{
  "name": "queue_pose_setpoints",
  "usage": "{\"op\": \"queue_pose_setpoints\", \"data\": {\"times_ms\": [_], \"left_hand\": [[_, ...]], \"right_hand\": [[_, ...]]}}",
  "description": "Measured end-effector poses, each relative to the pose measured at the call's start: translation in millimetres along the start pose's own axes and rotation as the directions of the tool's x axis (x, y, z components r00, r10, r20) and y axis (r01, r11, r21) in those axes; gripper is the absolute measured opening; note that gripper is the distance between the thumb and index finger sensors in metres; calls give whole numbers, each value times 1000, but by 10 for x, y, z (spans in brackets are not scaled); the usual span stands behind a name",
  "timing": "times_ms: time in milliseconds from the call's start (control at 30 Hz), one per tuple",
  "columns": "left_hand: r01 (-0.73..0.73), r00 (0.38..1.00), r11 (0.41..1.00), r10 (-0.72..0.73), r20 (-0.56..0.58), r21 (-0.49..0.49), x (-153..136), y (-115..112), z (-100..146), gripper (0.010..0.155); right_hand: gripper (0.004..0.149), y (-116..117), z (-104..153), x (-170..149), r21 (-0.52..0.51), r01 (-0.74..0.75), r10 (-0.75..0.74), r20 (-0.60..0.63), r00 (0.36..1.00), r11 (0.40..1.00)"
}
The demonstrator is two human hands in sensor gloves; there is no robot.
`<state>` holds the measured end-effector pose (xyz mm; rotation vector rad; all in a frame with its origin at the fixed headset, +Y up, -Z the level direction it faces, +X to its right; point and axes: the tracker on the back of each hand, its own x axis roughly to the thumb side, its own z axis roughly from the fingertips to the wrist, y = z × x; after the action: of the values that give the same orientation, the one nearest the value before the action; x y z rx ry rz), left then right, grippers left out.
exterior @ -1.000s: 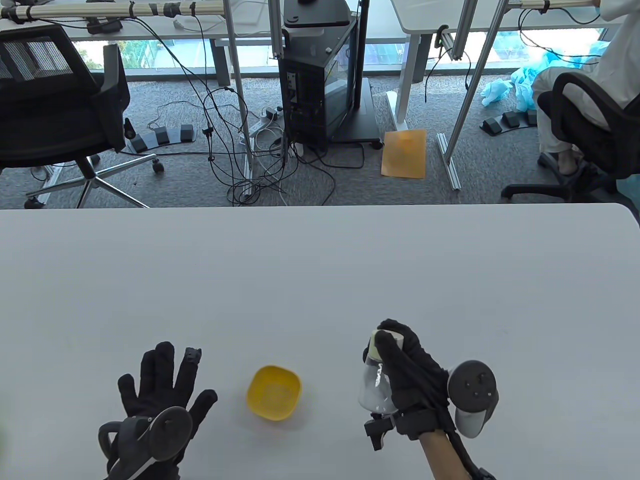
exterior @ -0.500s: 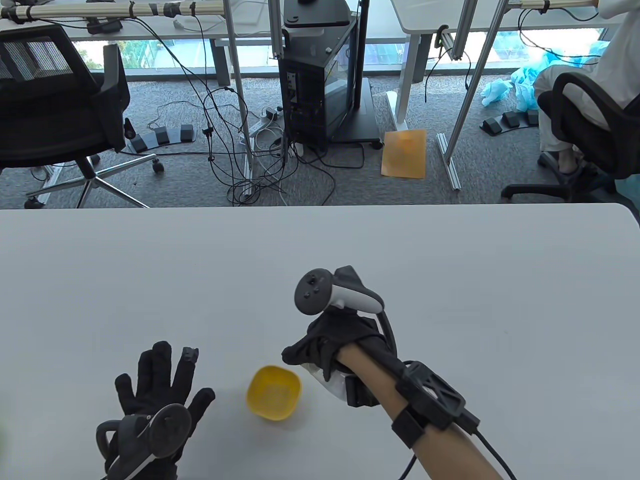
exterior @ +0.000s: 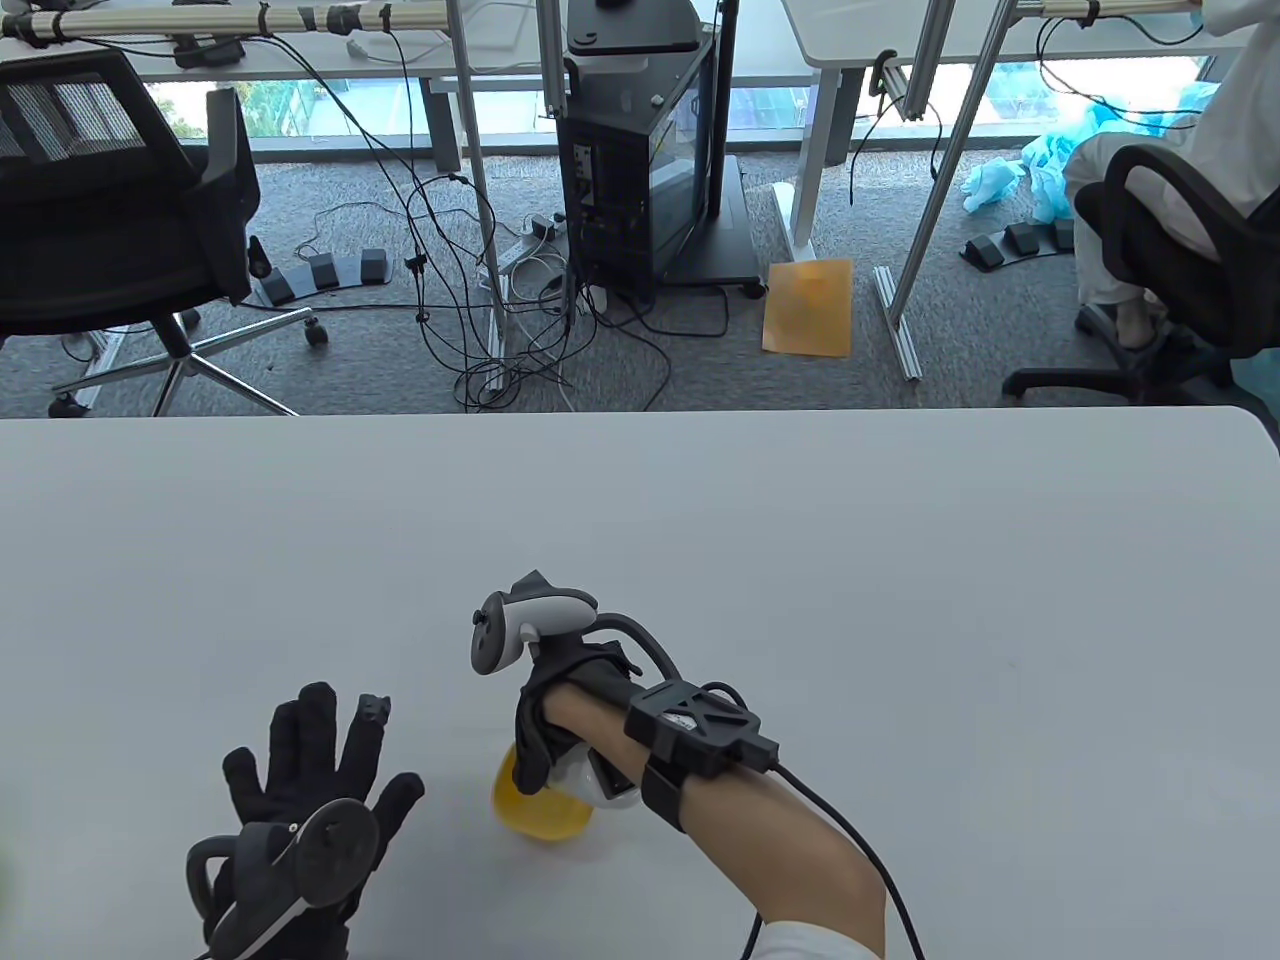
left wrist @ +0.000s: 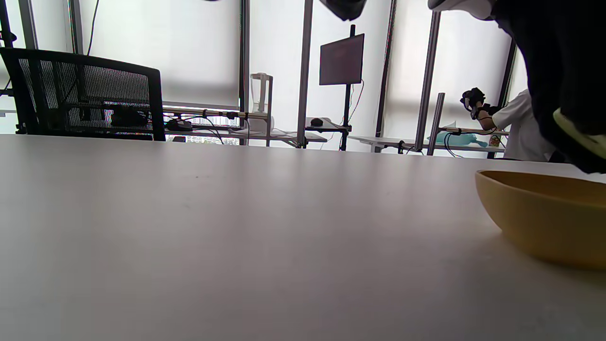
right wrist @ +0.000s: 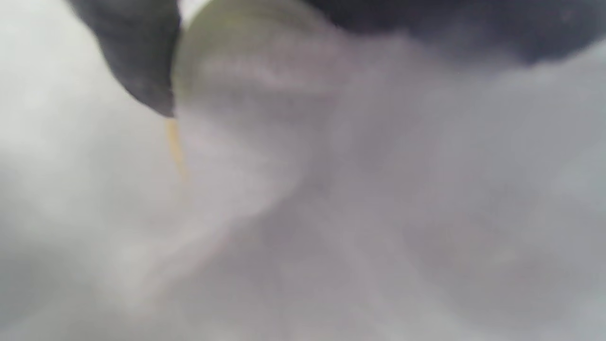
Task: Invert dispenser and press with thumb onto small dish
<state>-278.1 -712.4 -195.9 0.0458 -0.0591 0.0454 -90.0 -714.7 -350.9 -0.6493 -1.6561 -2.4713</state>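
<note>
My right hand (exterior: 545, 735) grips the clear dispenser (exterior: 590, 775), turned over and tilted, right above the small yellow dish (exterior: 535, 805) near the table's front edge. The hand and wrist cover most of the dish. In the right wrist view the dispenser (right wrist: 265, 156) fills the blurred frame, with a gloved fingertip (right wrist: 137, 57) at its pale-green end. The left wrist view shows the dish (left wrist: 544, 218) at the right edge, with the right hand (left wrist: 563, 85) and the dispenser's pale-green end (left wrist: 580, 139) just over it. My left hand (exterior: 320, 780) lies flat on the table, fingers spread, empty, left of the dish.
The white table (exterior: 900, 560) stretches wide behind and to the right of the hands. A cable (exterior: 850, 850) runs from the right wrist strap toward the front edge. Chairs, desks and cables stand on the floor beyond the far edge.
My right hand has turned the dispenser over and carried it left from the table's right side to over the yellow dish. The left hand has stayed flat in place.
</note>
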Motion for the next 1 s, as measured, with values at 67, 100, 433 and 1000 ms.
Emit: {"op": "queue_pose_setpoints", "data": {"times_ms": [67,100,433,1000], "left_hand": [[2,1000,1000,-2,2,-3,4,-4,-1,78],[3,1000,1000,-3,2,-5,4,-6,-1,78],[12,1000,1000,-12,3,-9,25,-19,-4,78],[5,1000,1000,-5,23,-1,78,-48,25,78]], "right_hand": [[82,-4,36,6,-25,-15,14,-4,1000,1000],[82,-5,49,8,-33,-23,23,-9,1000,999],[74,21,216,72,-168,-179,171,-61,983,969],[79,270,939,-201,-562,92,71,262,963,822]]}}
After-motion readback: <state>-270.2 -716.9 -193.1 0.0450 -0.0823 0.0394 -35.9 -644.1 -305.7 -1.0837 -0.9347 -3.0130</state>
